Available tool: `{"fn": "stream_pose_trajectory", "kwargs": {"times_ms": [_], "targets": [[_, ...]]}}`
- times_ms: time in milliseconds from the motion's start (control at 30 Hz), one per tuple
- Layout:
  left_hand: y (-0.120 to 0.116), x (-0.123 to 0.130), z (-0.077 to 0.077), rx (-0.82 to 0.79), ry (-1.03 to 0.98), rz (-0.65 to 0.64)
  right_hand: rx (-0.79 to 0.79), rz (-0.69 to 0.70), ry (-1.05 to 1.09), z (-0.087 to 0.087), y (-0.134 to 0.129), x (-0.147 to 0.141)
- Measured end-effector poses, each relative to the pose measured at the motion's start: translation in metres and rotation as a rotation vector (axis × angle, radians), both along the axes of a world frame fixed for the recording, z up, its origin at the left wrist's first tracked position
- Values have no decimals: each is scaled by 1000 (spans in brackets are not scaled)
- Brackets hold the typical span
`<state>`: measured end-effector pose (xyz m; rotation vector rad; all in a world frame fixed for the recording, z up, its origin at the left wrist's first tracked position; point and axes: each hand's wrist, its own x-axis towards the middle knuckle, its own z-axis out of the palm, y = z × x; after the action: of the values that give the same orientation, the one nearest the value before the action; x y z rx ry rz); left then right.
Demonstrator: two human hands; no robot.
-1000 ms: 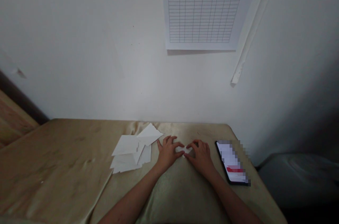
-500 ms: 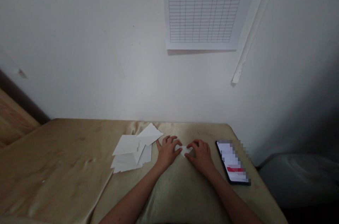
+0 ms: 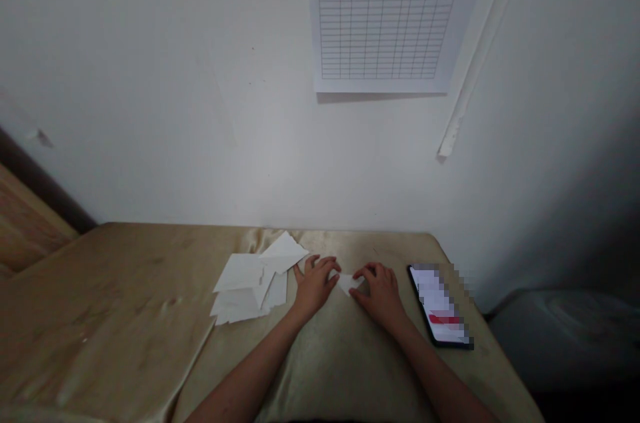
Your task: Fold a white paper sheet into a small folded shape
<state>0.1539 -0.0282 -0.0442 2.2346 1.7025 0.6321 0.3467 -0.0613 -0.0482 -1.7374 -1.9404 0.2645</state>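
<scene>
Low on the counter (image 3: 345, 373), both arms reach in from 5 and 7 o'clock, bent toward each other, palms down. Since the last picture, the left hand (image 3: 313, 288) has slid a bit toward 9 o'clock, and more of the small white paper (image 3: 349, 283) shows. The left hand's thumb and finger are a little apart by the paper's 9 o'clock tip; I cannot tell if they touch it. The right hand (image 3: 383, 295) is curled at 3 o'clock, its thumb and finger clamped on the paper. The pile of white papers (image 3: 240, 273) lies at 9 o'clock, the phone (image 3: 436, 303) at 4 o'clock.
</scene>
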Motion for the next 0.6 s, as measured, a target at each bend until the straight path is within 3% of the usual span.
{"fn": "stream_pose_trajectory", "kwargs": {"times_ms": [600], "targets": [[3,-6,0,-11,35,16,-12,18,-5,0,1,1]]}}
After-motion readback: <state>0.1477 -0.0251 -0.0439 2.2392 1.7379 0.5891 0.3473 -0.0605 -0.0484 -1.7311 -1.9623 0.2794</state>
